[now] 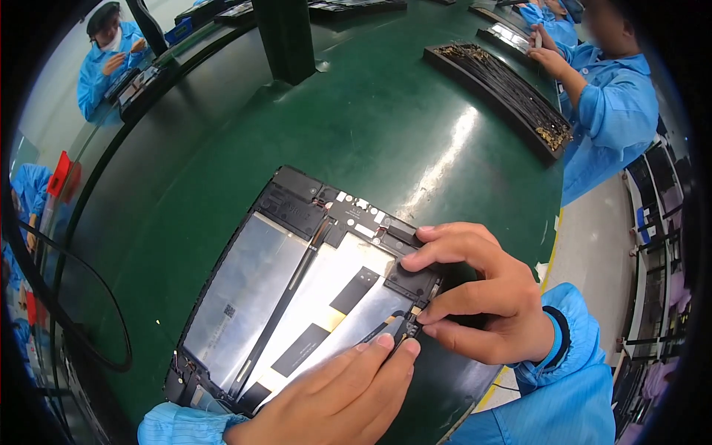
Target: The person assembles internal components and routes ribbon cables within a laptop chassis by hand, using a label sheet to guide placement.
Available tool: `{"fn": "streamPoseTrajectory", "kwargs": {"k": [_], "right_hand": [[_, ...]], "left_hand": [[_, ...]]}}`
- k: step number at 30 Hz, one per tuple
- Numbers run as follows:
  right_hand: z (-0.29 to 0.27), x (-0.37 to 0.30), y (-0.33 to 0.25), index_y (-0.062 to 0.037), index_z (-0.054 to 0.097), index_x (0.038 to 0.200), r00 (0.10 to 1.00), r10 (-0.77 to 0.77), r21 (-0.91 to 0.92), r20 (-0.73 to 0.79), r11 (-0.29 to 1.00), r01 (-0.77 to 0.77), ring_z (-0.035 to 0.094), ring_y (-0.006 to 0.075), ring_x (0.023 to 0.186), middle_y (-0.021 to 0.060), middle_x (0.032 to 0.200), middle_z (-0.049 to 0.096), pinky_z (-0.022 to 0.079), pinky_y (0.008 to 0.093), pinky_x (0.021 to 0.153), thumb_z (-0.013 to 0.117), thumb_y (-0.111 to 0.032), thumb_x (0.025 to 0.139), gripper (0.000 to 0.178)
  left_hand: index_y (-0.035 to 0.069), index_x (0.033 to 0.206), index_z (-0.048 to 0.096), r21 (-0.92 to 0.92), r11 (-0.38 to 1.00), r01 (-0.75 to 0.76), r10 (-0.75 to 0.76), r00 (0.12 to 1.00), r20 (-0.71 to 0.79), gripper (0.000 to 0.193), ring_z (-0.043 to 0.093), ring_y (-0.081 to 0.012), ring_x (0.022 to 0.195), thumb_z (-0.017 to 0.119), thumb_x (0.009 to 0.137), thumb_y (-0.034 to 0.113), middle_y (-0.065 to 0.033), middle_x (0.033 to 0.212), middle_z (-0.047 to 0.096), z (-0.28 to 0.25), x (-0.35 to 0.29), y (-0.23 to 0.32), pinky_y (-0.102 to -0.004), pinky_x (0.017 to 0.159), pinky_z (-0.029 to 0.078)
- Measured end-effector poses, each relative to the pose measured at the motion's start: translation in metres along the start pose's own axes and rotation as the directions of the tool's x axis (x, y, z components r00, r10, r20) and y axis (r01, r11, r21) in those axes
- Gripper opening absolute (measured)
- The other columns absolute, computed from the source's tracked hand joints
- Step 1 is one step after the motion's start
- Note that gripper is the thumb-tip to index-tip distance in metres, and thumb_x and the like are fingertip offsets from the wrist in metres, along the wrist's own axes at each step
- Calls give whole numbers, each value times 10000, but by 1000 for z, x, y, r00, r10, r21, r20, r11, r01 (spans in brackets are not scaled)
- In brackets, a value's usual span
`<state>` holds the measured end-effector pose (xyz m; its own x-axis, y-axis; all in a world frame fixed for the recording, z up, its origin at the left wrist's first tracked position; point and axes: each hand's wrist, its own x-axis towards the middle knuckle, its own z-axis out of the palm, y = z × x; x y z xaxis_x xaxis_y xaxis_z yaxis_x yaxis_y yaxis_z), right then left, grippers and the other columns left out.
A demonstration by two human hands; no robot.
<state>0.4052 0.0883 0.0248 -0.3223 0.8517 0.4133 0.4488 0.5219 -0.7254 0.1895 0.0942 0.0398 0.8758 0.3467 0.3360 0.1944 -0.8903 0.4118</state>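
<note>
An opened tablet (285, 291) lies tilted on the green table, its inside facing up. Silver battery panels, black strips and a small circuit board (362, 216) show in it. My left hand (337, 397) reaches across the lower right side, its fingertips closed around a narrow black flat cable (401, 334) by the edge. My right hand (486, 293) comes in from the right. Its thumb and forefinger pinch the end of that cable, while other fingers rest on the black corner block (410, 280). The fingertips partly cover the cable's end.
A long black tray (493, 98) of thin dark strips with gold-coloured ends stands at the far right. Beyond the tablet rises a dark green post (285, 41). A black cable (78, 326) loops at the left. Co-workers in blue sit around; one (615, 104) is at the right.
</note>
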Motion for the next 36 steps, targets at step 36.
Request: {"fn": "streamPoseTrajectory", "kwargs": {"k": [36], "right_hand": [[13, -64, -18, 9, 610, 795, 957, 84, -111, -279, 987, -119, 547, 256, 873, 124, 918, 590, 417, 320, 805, 662, -66, 663, 162]], "left_hand": [[-4, 1145, 482, 127, 920, 370, -347, 922, -172, 446, 438, -325, 1116, 610, 736, 120, -182, 1175, 472, -53, -45, -17, -376, 929, 358]]}}
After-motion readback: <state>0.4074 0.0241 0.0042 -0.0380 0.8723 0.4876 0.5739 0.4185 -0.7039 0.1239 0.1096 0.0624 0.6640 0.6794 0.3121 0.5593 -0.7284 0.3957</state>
